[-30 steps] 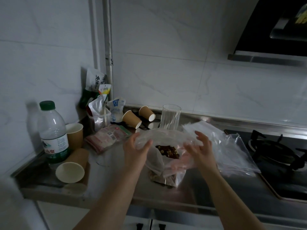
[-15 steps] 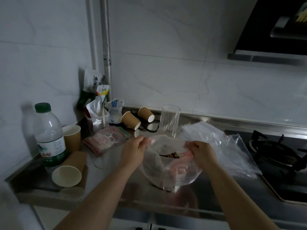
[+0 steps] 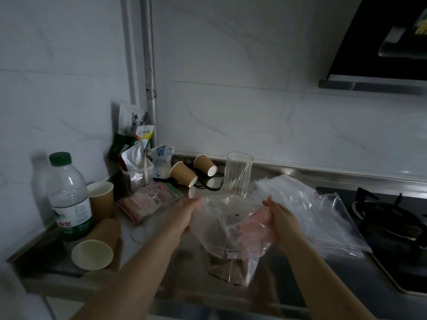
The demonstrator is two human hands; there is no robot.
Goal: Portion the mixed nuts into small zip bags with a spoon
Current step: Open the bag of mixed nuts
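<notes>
Both hands hold one clear zip bag (image 3: 231,229) just above the steel counter (image 3: 147,248). The left hand (image 3: 182,217) cups the bag's left side, fingers curled against the film with their tips at the upper rim. The right hand (image 3: 280,218) grips the opposite side, thumb and fingers closed on the plastic near the mouth. How tightly either one pinches cannot be told in the dim light.

A second ago the bag's mouth was spread wide between loosely opened fingers and a dark heap of mixed nuts showed inside. Half a second ago both hands had closed onto the rim. Now the mouth is drawn narrower and the film has crumpled, so the nuts (image 3: 227,265) read only as a dim brownish mass at the bottom of the bag, near the counter's front edge. That probably means this portion is filled and the hands are gathering the top to press the zip shut, though the seal itself is not visible.

No spoon can be made out. Just right of the hands lies a loose pile of empty zip bags (image 3: 312,211), and behind them stands a clear drinking glass (image 3: 238,173). Farther left are tipped paper cups (image 3: 183,177), a pink packet (image 3: 150,199), opened snack pouches (image 3: 136,167) and a water bottle (image 3: 69,197).
</notes>
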